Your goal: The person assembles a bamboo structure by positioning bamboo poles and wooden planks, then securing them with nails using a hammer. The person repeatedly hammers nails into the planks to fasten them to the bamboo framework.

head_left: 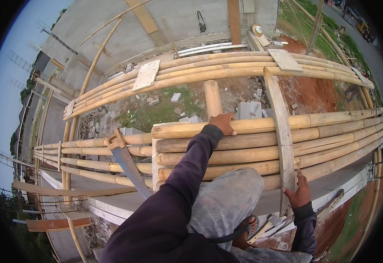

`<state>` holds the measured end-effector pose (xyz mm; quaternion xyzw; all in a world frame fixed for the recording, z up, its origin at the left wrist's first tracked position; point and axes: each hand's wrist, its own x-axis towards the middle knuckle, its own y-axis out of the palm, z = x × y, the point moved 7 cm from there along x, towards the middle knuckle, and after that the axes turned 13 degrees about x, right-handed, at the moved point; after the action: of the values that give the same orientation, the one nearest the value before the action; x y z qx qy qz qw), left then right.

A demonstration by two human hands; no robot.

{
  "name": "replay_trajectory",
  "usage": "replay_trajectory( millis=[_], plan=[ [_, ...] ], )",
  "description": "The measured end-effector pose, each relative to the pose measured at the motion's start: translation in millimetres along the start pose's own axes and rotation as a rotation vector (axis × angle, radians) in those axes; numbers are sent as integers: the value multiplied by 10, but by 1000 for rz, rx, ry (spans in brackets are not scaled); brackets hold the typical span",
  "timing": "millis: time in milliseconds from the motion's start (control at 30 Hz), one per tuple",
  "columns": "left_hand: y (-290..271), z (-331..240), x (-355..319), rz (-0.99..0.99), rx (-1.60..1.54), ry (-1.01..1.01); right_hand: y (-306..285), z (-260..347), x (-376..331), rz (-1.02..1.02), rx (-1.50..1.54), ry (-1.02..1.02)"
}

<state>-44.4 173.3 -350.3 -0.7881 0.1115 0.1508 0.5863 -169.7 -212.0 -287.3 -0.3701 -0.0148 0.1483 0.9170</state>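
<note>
Bamboo poles (261,144), thick, yellow and lashed side by side into a platform, lie across my head view. I see the left hand (223,123) resting palm-down, fingers curled over the top pole's edge. The right hand (299,193) presses open against a grey weathered wooden plank (281,127) (it crosses the poles). A rusty-handled handsaw (125,162) leans nearby.

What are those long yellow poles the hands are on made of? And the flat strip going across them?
The long yellow poles look like bamboo: round, pale, with ringed joints, bare and unpainted. The flat strip under the right hand seems rough grey weathered wood. The left hand rests on the top pole.
</note>
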Motion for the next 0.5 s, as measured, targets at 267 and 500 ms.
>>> replay_trajectory(
  millis=[267,500],
  plan=[
    [107,-233,-215,-349,102,56,333,-309,63,-118,52,-59],
    [39,-223,161,46,10,152,222,-265,-2,-131,107,43]
  ],
)
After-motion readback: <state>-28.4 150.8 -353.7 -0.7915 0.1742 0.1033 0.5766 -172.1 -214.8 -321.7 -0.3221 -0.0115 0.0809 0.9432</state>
